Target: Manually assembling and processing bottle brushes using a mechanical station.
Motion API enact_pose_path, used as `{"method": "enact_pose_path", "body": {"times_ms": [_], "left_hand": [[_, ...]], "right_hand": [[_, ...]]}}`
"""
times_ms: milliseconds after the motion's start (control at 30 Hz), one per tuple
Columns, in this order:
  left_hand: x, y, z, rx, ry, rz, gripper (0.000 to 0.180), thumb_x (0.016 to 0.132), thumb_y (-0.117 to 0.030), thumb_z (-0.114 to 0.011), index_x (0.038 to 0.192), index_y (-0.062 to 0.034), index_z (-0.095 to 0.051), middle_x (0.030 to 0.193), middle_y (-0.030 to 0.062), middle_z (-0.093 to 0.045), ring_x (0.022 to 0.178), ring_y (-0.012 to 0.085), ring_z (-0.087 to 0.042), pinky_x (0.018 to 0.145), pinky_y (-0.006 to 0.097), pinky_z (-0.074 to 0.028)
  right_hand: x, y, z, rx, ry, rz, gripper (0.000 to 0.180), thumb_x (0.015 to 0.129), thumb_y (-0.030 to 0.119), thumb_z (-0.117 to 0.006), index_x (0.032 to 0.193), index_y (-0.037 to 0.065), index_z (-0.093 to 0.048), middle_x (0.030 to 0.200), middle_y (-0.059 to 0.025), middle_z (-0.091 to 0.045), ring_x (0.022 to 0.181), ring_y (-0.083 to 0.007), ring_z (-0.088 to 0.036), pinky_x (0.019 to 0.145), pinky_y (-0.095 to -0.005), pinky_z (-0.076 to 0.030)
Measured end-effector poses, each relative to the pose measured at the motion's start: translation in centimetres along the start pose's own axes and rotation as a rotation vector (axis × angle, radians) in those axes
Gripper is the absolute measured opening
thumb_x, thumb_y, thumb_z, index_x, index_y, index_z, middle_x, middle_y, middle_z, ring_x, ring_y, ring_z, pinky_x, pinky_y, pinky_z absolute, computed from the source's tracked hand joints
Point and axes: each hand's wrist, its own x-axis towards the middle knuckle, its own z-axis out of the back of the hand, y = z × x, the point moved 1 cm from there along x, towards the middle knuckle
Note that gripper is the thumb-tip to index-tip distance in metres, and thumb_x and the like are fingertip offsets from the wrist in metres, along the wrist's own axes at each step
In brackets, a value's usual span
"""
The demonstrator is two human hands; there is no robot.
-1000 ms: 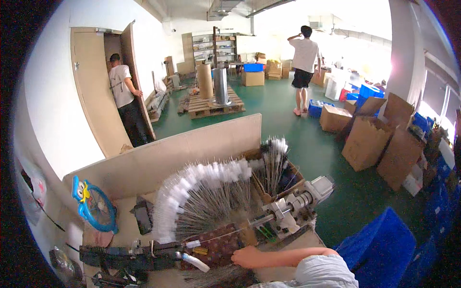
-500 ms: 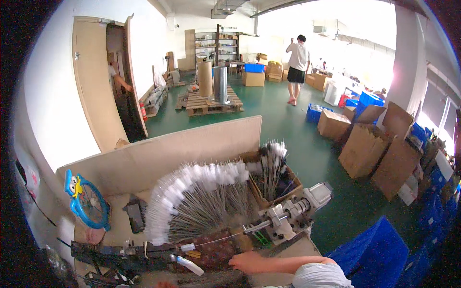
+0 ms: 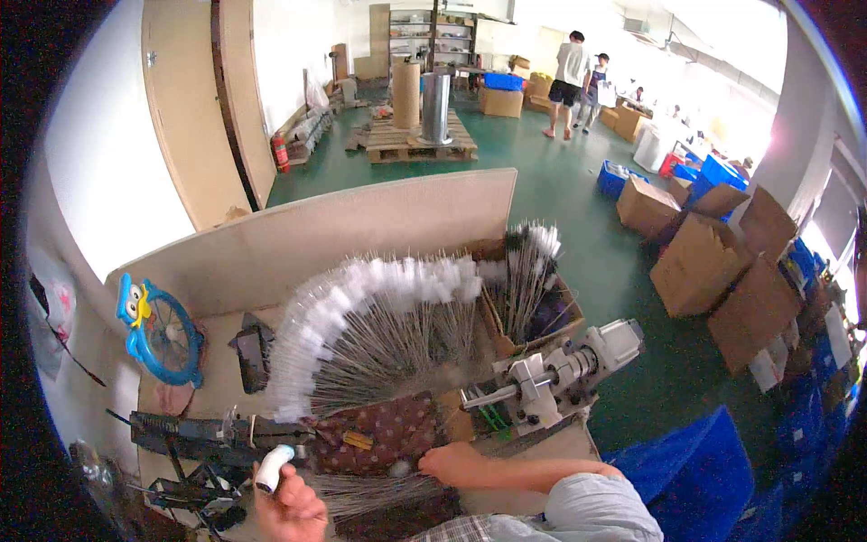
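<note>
My left hand (image 3: 293, 510) is closed, raised at the lower left. A white curved piece (image 3: 274, 468) with a bluish tip sticks up from it; whether held or worn on a finger, I cannot tell. My right hand (image 3: 452, 464) has its fingers pressed together over a dotted brown cloth (image 3: 388, 441), beside a small white tuft (image 3: 399, 468). What it pinches is hidden. In front lies a bundle of thin wires (image 3: 379, 495). Behind the cloth, many wire-stemmed white brushes (image 3: 361, 280) fan out. A metal machine with a spindle (image 3: 551, 379) stands right of them.
A box of brushes (image 3: 528, 312) sits behind the machine, and a board (image 3: 361, 212) edges the bench. On the left are a blue duck-shaped fan (image 3: 165, 339) and a black clamp-like fixture (image 3: 190, 438). A blue bin (image 3: 686, 479) stands at right. Two people (image 3: 571, 72) are in the background.
My left hand has risen into view with the white piece, moving left. The wire and white brush stretching from the spindle are gone from there. A second person appears in the background.
</note>
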Motion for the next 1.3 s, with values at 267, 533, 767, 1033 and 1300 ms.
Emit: {"method": "enact_pose_path", "body": {"times_ms": [267, 533, 767, 1033, 1300], "left_hand": [[4.3, 6.8, -0.5, 1.313, 0.228, -0.115, 0.019, 0.083, -0.019, -0.061, 0.096, -0.004, -0.06, 0.084, 0.0066, -0.061, 0.067, 0.0189, -0.057, 0.063, 0.03, -0.048], [13.6, 13.5, 0.0, 2.023, 0.476, -0.45, 0.027, 0.081, -0.009, -0.057, 0.108, -0.0056, -0.054, 0.096, 0.0145, -0.061, 0.082, 0.0329, -0.059, 0.07, 0.038, -0.049], [15.5, 13.8, -1.6, 2.311, 0.53, -0.832, 0.012, 0.08, -0.006, -0.053, 0.091, -0.0054, -0.058, 0.08, 0.0119, -0.056, 0.077, 0.0314, -0.058, 0.067, 0.04, -0.048], [20.2, 8.5, 1.3, 2.899, 0.387, -0.959, 0.007, 0.07, -0.01, -0.056, 0.073, -0.0079, -0.061, 0.079, 0.0071, -0.055, 0.083, 0.0267, -0.054, 0.072, 0.04, -0.044], [11.6, 7.2, -0.1, 2.384, 0.623, -1.131, 0.019, 0.068, -0.003, -0.063, 0.087, -0.0062, -0.064, 0.089, 0.0065, -0.06, 0.088, 0.0265, -0.056, 0.078, 0.039, -0.044]], "right_hand": [[-1.2, -0.3, 0.9, 0.093, -0.046, -0.104, 0.016, 0.077, 0.011, -0.052, 0.092, 0.012, -0.058, 0.088, -0.0109, -0.061, 0.081, -0.0319, -0.062, 0.064, -0.0449, -0.049], [-1.5, -2.6, -4.2, -0.044, -0.106, -0.017, 0.023, 0.08, 0.015, -0.052, 0.102, 0.016, -0.058, 0.091, -0.0073, -0.062, 0.08, -0.0291, -0.062, 0.064, -0.0431, -0.052], [-3.2, -2.4, -2.9, -0.022, -0.054, 0.042, 0.031, 0.077, 0.012, -0.054, 0.108, 0.015, -0.055, 0.097, -0.0076, -0.056, 0.088, -0.0281, -0.06, 0.065, -0.042, -0.051], [-3.9, 0.0, 0.0, 0.077, -0.138, -0.022, 0.032, 0.073, 0.006, -0.056, 0.104, 0.008, -0.051, 0.095, -0.0107, -0.051, 0.085, -0.0311, -0.059, 0.065, -0.0422, -0.051], [-5.3, 0.6, 4.2, 0.003, -0.291, -0.011, 0.028, 0.068, 0.004, -0.058, 0.095, 0.004, -0.05, 0.09, -0.0131, -0.05, 0.083, -0.0307, -0.059, 0.065, -0.0389, -0.05]]}}
